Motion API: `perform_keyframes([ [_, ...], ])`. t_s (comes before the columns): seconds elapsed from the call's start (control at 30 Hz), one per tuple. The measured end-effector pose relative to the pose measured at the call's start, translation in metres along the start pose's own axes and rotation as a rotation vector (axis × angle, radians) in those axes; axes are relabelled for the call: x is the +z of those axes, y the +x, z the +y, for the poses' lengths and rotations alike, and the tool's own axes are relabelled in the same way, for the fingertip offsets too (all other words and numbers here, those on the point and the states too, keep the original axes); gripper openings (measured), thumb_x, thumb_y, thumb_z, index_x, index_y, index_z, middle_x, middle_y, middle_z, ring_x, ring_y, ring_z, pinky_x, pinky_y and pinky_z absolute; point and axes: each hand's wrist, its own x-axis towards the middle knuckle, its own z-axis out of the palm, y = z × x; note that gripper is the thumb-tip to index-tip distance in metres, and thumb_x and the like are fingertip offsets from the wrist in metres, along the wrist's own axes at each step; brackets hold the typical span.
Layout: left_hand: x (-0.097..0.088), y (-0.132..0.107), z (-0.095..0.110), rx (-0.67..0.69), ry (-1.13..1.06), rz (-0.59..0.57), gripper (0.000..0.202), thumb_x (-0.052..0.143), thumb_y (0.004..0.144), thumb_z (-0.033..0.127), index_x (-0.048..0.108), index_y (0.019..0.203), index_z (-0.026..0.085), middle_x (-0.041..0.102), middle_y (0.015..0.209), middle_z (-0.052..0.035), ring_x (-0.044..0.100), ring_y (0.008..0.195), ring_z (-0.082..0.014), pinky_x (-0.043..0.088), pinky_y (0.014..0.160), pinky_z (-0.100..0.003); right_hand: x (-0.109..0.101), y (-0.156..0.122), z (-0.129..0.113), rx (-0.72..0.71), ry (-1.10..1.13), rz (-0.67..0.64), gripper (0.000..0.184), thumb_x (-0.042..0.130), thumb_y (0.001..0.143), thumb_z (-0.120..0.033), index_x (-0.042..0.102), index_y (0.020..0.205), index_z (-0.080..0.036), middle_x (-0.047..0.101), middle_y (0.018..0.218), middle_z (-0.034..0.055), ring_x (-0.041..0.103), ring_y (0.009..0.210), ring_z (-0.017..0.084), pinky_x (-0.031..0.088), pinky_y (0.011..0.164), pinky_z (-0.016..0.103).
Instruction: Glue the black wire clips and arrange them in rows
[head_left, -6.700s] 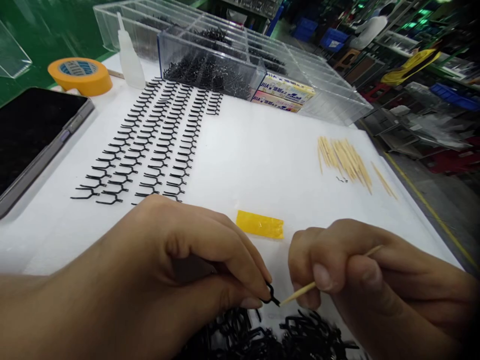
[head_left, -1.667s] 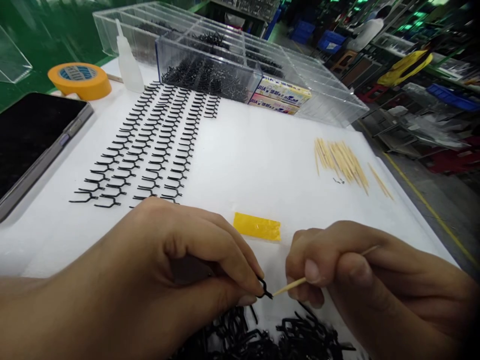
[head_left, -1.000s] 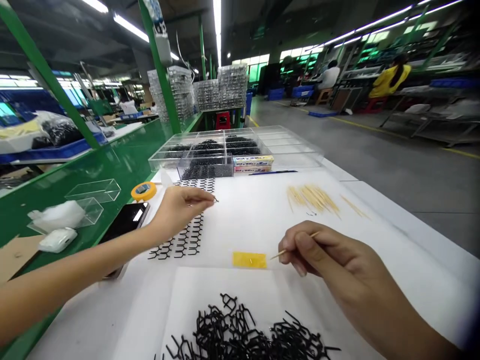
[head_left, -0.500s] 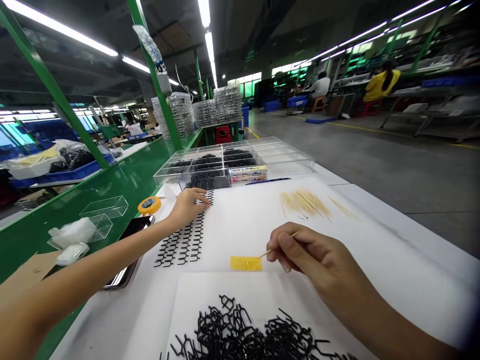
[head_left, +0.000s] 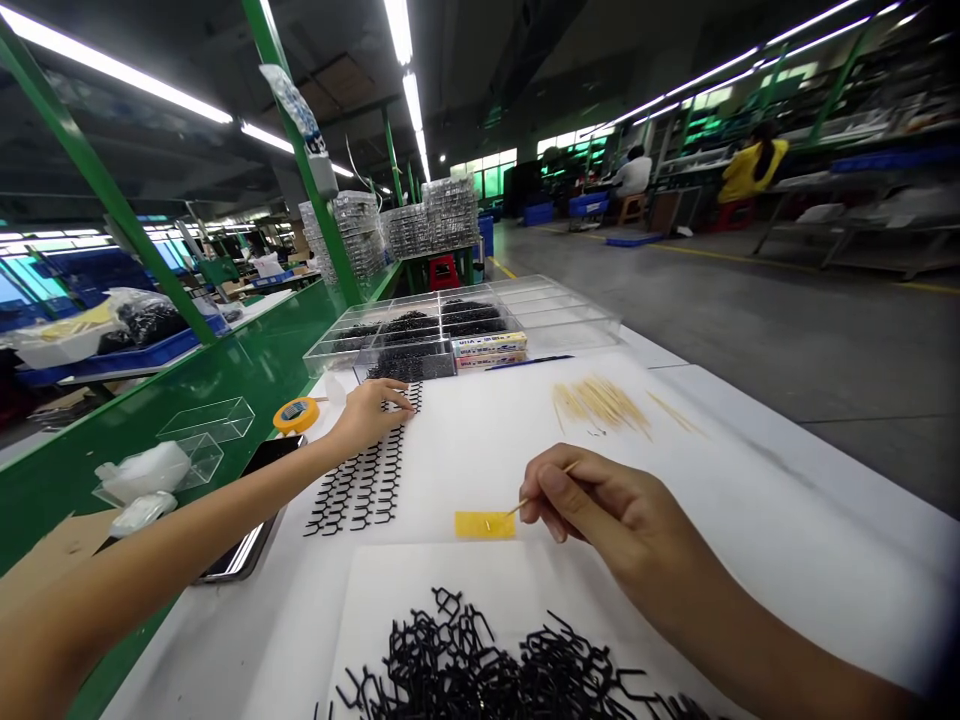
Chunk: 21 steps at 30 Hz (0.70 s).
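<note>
My right hand (head_left: 600,500) pinches a wooden toothpick (head_left: 517,507) between thumb and fingers. The toothpick's tip is at the right edge of a small yellow rectangle (head_left: 472,524), which has a tiny light speck on it. My left hand (head_left: 371,415) rests at the far end of rows of black Y-shaped pieces (head_left: 367,490) laid out on the white surface. Its fingers are stretched out and apart over the pieces, and I see nothing held in them. Nearest me, a tangled heap of the same black pieces (head_left: 480,660) lies on a white sheet.
Loose toothpicks (head_left: 600,405) lie at the right. A clear compartment tray (head_left: 570,310) with black pieces stands at the back, beside small boxes (head_left: 491,345) and a pen (head_left: 529,362). Orange tape (head_left: 296,414) and a phone (head_left: 240,560) lie left. Two people sit far off.
The toothpick's tip has come slightly closer to the yellow rectangle. My left hand stays over the rows; the whole view has shifted a little.
</note>
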Motion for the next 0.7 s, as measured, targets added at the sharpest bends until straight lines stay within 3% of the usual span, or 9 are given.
perform_keyframes([
  [0.23,-0.023,-0.020,0.007,0.029,0.020,0.067,0.022,0.048,0.087,0.030,0.056,0.102,0.015,0.054,0.113,-0.0080,0.053,0.100,-0.0211,0.045,0.085,-0.042,-0.001,0.000,0.002,0.004,0.007,-0.009,0.023,0.046,0.090,-0.027,0.056,0.071,-0.018,0.054,0.068,0.0015,0.041,0.058,0.014,0.036,0.056,0.026],
  [0.33,-0.029,-0.029,0.013,0.068,0.074,0.067,0.022,0.049,0.087,0.029,0.056,0.103,0.016,0.053,0.116,-0.0080,0.050,0.106,-0.0223,0.041,0.090,-0.045,-0.001,0.000,0.002,0.010,0.001,-0.011,0.023,0.047,0.090,-0.026,0.056,0.071,-0.018,0.054,0.068,0.0015,0.041,0.058,0.014,0.035,0.056,0.026],
  [0.47,-0.023,-0.030,0.016,0.118,0.165,0.035,0.026,0.050,0.086,0.027,0.053,0.110,0.017,0.045,0.127,-0.0087,0.040,0.117,-0.0264,0.031,0.097,-0.052,0.000,0.001,0.000,0.005,-0.007,-0.011,0.022,0.047,0.090,-0.026,0.056,0.071,-0.018,0.055,0.069,0.0017,0.041,0.057,0.014,0.035,0.056,0.026],
  [0.7,-0.009,-0.025,0.012,0.180,0.259,-0.022,0.030,0.050,0.086,0.026,0.050,0.115,0.019,0.037,0.134,-0.0086,0.034,0.122,-0.0285,0.027,0.099,-0.055,-0.002,0.002,0.004,0.007,-0.001,-0.024,0.023,0.046,0.090,-0.027,0.056,0.071,-0.018,0.056,0.067,0.0012,0.041,0.057,0.013,0.036,0.055,0.025],
])
